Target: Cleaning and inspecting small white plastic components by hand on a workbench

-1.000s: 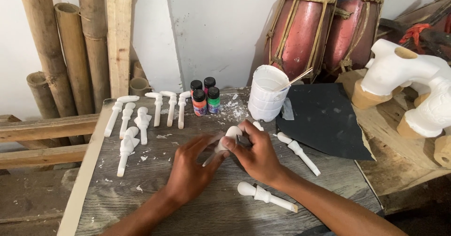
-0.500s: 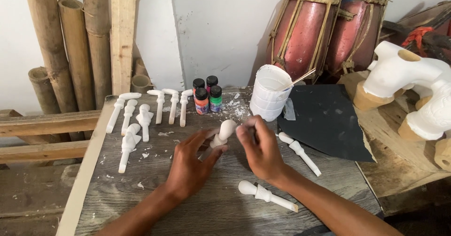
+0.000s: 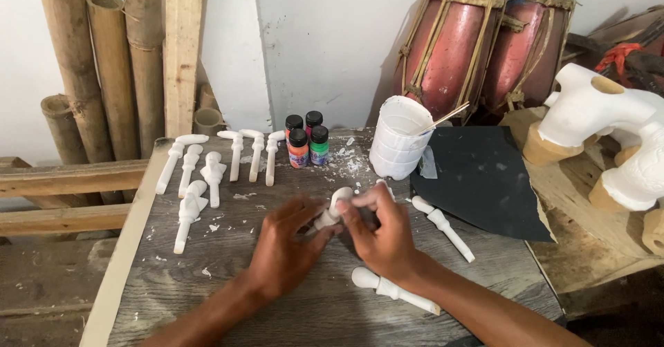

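- Left hand [image 3: 283,247]: we note the fingers curled shut around the lower stem of a white carved peg [image 3: 333,207], near the middle of the worktop [image 3: 228,298].
- Right hand [image 3: 380,233]: fingertips pinched on the peg's rounded head, thumb beneath.
- Two loose pegs: one [image 3: 394,290] by the right wrist towards the near edge, one [image 3: 443,226] beside the black sheet [image 3: 484,181].
- Row of pegs [image 3: 207,171] at the far left corner.
- Paint bottles [image 3: 306,141] and white cup [image 3: 398,139] along the far edge.
- Open room: we see bare boards at the near left.
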